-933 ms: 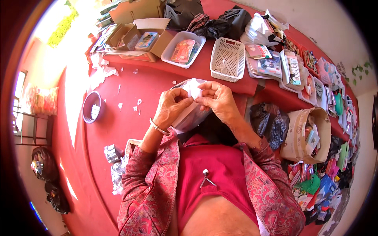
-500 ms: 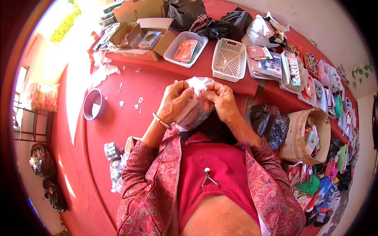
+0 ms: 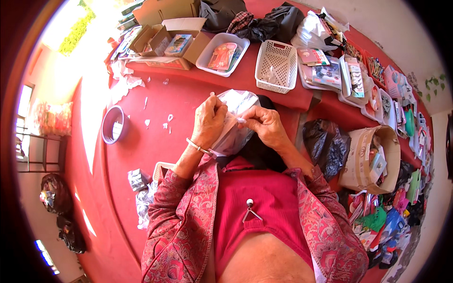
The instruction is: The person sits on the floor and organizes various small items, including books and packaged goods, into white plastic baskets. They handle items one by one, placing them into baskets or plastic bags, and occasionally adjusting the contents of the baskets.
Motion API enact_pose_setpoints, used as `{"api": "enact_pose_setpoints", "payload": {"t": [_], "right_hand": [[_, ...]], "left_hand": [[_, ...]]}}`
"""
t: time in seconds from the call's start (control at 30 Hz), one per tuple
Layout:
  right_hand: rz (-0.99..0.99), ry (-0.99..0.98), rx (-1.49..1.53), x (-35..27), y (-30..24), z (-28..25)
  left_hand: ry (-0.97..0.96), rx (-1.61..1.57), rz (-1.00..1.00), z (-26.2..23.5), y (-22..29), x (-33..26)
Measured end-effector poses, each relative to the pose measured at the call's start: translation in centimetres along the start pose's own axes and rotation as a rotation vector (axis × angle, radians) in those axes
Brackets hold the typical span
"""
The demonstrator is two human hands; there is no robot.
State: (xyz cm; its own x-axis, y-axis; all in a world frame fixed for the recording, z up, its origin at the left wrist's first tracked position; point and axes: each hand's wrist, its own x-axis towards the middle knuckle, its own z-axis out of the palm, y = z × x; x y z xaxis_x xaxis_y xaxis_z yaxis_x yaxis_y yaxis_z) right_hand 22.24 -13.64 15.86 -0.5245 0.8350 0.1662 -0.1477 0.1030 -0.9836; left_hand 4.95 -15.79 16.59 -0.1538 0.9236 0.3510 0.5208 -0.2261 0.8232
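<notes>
A clear plastic bag [image 3: 236, 141] with whitish contents rests over my lap, between my two hands. My left hand [image 3: 209, 120] is closed at its left side, fingers curled against the plastic. A small pale bit shows at those fingertips, too small to name. Over the bag's right part, my right hand [image 3: 267, 125] pinches a twisted end of plastic [image 3: 241, 120] between thumb and fingers. The bag's crinkled upper part spreads out beyond both hands. What the bag holds cannot be made out through the plastic.
Left on the red cloth [image 3: 155, 104] stands a purple bowl [image 3: 106, 126], near small plastic scraps [image 3: 165, 126]. Beyond my hands are a white tub [image 3: 204, 61], a perforated white basket [image 3: 261, 70] and open cartons [image 3: 191, 56]. A cardboard box [image 3: 356, 162] stands at my right.
My hands have moved apart from their close pinch at the bag's top. My right hand now draws a twisted plastic end, and more of the bag's upper part shows.
</notes>
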Motion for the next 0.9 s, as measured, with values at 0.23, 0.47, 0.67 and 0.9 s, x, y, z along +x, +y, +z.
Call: {"api": "enact_pose_setpoints", "payload": {"t": [0.23,0.47,0.67,0.9], "right_hand": [[-0.048,0.065,-0.081,1.0,-1.1,0.0],[0.131,0.126,-0.046,2.8,-1.7,1.3],[-0.031,0.129,-0.255,2.9,-1.3,1.3],[0.043,-0.127,-0.180,2.1,-2.4,-0.4]], "left_hand": [[-0.019,-0.068,-0.054,-0.5,0.9,0.3],[0.036,-0.323,-0.141,-0.4,1.4,-1.4],[-0.014,-0.114,0.102,-0.2,3.0,-1.0],[-0.052,-0.044,0.125,-0.2,2.8,0.6]]}}
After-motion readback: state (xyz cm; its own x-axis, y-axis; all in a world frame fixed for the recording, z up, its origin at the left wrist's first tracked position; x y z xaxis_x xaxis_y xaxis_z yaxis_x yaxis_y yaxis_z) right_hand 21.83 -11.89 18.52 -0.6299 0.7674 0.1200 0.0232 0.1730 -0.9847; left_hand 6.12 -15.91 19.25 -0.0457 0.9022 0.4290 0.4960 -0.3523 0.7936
